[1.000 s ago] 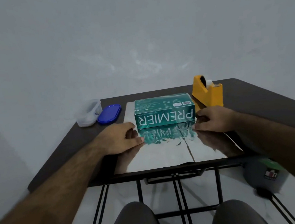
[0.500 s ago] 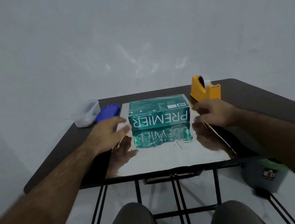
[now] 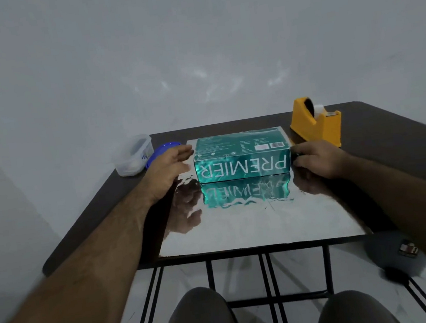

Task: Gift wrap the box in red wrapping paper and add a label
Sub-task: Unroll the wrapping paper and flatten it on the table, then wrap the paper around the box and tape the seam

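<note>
The teal box sits on the far half of the wrapping sheet, toward the back edge of the counter, long side facing me with PREMIER printed upside down on it. My left hand hovers just beside its left end, fingers straight and loose, holding nothing and not quite touching. My right hand is against the right end with fingers curled; whether it pinches the paper edge or only presses the box I cannot tell. The box looks like a film-wrapped carton, crisp-edged and flat-faced; I judge it light and fairly stiff, but slick, so I would take it by the two short ends, palms square, rather than from the top. The sheet shows its silvery mirror side up, thin, already rippled near the box; I expect it to crease and tear easily and to slide on the dark smooth counter, so it wants holding at its edges with gentle tension. A yellow tape dispenser stands near the back right corner, a clear tub and blue lid at back left.
</note>
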Demonstrator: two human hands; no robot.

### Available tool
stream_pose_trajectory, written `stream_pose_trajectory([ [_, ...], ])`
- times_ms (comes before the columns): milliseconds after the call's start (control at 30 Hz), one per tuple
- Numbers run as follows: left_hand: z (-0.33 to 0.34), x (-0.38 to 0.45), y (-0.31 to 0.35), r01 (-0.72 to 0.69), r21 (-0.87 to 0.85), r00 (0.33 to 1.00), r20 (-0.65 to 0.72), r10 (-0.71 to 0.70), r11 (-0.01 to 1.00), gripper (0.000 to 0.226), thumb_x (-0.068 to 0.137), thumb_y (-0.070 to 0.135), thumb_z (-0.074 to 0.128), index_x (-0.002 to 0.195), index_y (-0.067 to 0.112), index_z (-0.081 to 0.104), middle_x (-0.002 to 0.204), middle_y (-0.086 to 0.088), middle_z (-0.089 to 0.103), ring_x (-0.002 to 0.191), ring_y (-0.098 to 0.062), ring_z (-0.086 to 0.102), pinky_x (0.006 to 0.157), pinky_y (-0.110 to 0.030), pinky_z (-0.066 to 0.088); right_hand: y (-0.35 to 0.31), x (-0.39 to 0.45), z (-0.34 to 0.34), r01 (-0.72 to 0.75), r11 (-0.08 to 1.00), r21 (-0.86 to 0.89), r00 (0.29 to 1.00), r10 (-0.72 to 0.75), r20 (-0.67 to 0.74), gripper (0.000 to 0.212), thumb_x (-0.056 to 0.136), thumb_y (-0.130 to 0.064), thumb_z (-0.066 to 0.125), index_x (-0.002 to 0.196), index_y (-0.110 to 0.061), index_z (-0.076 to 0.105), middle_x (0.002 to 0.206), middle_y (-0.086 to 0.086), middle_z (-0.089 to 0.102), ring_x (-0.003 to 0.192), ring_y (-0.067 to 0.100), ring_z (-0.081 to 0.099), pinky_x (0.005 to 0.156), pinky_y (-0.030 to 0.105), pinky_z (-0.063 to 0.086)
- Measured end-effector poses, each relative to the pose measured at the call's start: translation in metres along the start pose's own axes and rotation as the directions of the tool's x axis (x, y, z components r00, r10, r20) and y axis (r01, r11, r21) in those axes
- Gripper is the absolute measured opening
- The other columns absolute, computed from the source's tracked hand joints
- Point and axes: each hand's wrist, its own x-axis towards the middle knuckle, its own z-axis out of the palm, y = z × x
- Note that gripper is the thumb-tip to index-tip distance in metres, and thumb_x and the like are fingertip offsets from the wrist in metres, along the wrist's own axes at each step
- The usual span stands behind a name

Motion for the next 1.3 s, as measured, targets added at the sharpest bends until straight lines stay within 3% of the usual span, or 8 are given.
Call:
stream_pose_trajectory([
  [133,0.013,-0.006,0.008,-0.13,0.083,0.991,0.048,0.126,0.988,0.079,0.077,0.051,0.09,0.147,0.055,0.053,0.159,0.008,0.055,0.149,-0.012,0.049,0.125,-0.049,0.039,-0.002,-0.002,0.004,-0.015,0.99,0.138,1.0,0.014,0.005,0.023,0.108,-0.014,0.053,0.114,-0.011,0.075,0.091,0.019,0.075,0.081,0.031,0.069,0.061,0.016,0.051],
  [300,0.018,-0.01,0.007,-0.186,0.228,0.983,0.044,0.18,0.956,0.076,0.067,0.075,0.088,0.135,0.054,0.065,0.159,0.02,0.052,0.15,-0.001,0.044,0.128,-0.048,0.036,-0.004,-0.004,0.001,-0.016,0.995,0.094,1.0,0.014,0.018,0.028,0.11,-0.031,0.052,0.103,-0.013,0.073,0.089,0.007,0.076,0.089,0.027,0.072,0.085,0.046,0.057],
  [467,0.019,-0.013,0.009,-0.184,0.217,0.982,-0.003,0.189,0.959,0.064,0.072,0.05,0.09,0.132,0.049,0.069,0.157,0.016,0.054,0.147,0.0,0.048,0.125,-0.045,0.041,-0.006,-0.006,0.0,0.008,0.999,0.046,1.0,-0.009,0.013,0.028,0.109,-0.037,0.052,0.108,-0.019,0.074,0.095,0.0,0.076,0.092,0.02,0.071,0.087,0.046,0.057],
  [633,0.018,-0.005,0.021,-0.222,0.078,0.973,-0.054,0.227,0.972,0.059,0.084,0.039,0.089,0.135,0.054,0.065,0.151,0.016,0.061,0.146,-0.01,0.052,0.122,-0.042,0.043,-0.002,0.003,-0.01,0.084,0.996,-0.036,0.983,-0.089,-0.163,0.042,0.108,-0.038,0.053,0.139,-0.013,0.065,0.137,0.003,0.067,0.128,0.022,0.06,0.109,0.041,0.046],
  [733,0.012,0.018,0.044,-0.214,0.044,0.968,-0.126,0.218,0.976,0.042,0.09,0.038,0.078,0.13,0.047,0.067,0.142,0.01,0.067,0.136,-0.009,0.059,0.117,-0.034,0.046,-0.01,0.021,-0.024,0.108,0.994,0.016,0.967,-0.101,-0.233,0.037,0.11,-0.031,0.052,0.137,-0.01,0.066,0.133,0.005,0.069,0.124,0.02,0.06,0.102,0.03,0.041],
  [967,0.003,0.089,0.045,-0.003,0.072,0.988,-0.155,0.014,0.997,0.016,0.105,0.021,0.069,0.118,0.022,0.077,0.124,0.005,0.076,0.124,-0.009,0.066,0.109,-0.025,0.048,-0.028,0.093,-0.04,-0.012,1.0,0.0,0.978,0.012,-0.209,0.03,0.107,-0.022,0.057,0.131,-0.01,0.07,0.127,0.011,0.07,0.119,0.028,0.062,0.097,0.033,0.048],
  [1133,-0.008,0.135,0.015,0.08,0.345,0.993,-0.111,-0.044,0.935,0.02,0.099,0.016,0.071,0.116,0.021,0.079,0.113,0.003,0.079,0.112,-0.015,0.073,0.106,-0.033,0.056,-0.019,0.149,-0.038,-0.057,0.937,-0.344,0.995,0.025,-0.096,0.036,0.1,-0.007,0.059,0.131,-0.019,0.072,0.14,0.005,0.068,0.127,0.029,0.061,0.107,0.039,0.051],
  [1300,-0.01,0.163,-0.005,0.009,0.776,1.0,0.005,-0.02,0.63,0.045,0.108,0.033,0.059,0.151,0.019,0.058,0.151,0.0,0.062,0.141,-0.02,0.056,0.123,-0.04,0.035,-0.005,0.182,-0.03,-0.078,0.83,-0.553,0.997,0.071,-0.035,0.04,0.099,-0.013,0.055,0.137,-0.02,0.066,0.138,0.007,0.067,0.122,0.03,0.062,0.099,0.036,0.052],
])
